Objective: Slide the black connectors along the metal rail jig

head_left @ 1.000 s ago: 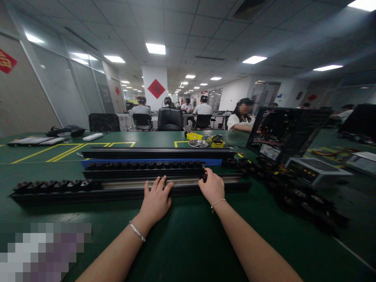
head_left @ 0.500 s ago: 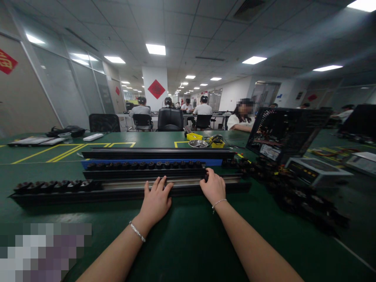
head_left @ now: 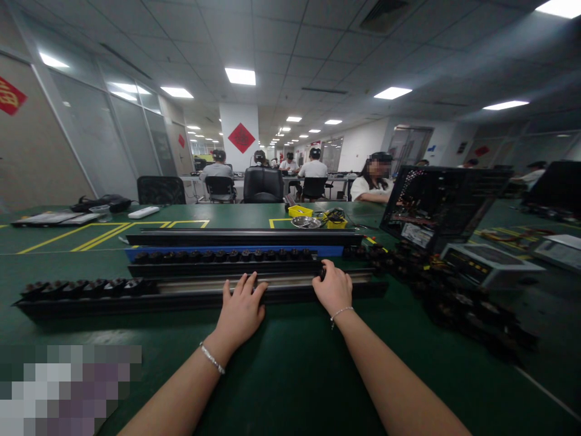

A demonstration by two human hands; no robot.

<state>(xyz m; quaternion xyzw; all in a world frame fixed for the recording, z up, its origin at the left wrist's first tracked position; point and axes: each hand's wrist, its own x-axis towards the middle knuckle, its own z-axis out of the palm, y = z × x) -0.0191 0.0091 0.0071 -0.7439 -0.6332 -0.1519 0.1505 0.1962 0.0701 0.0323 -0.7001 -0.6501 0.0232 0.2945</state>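
Observation:
A long black rail (head_left: 195,297) with a pale channel lies crosswise before me. Several black blocks with brownish round tops (head_left: 86,287) sit in a row at its left end. My left hand (head_left: 241,303) rests on the rail's middle, fingers spread, holding nothing. Farther right, my right hand (head_left: 333,287) curls its fingers round a small black part (head_left: 322,274) at the channel; most of that part is hidden. Just behind lies a second black rail (head_left: 181,268), then a blue strip (head_left: 333,250) with a row of similar black blocks (head_left: 233,256).
Another black rail (head_left: 245,238) lies farthest back. On the right are a pile of black parts (head_left: 467,303), a metal box (head_left: 488,264) and an open computer case (head_left: 449,203). A yellow tray (head_left: 300,211) and a round metal dish (head_left: 305,223) stand beyond the rails. A person (head_left: 370,184) sits across the table.
My right hand has shifted slightly to the right along the rail, with the small black part still at its fingers. My left hand has stayed in place.

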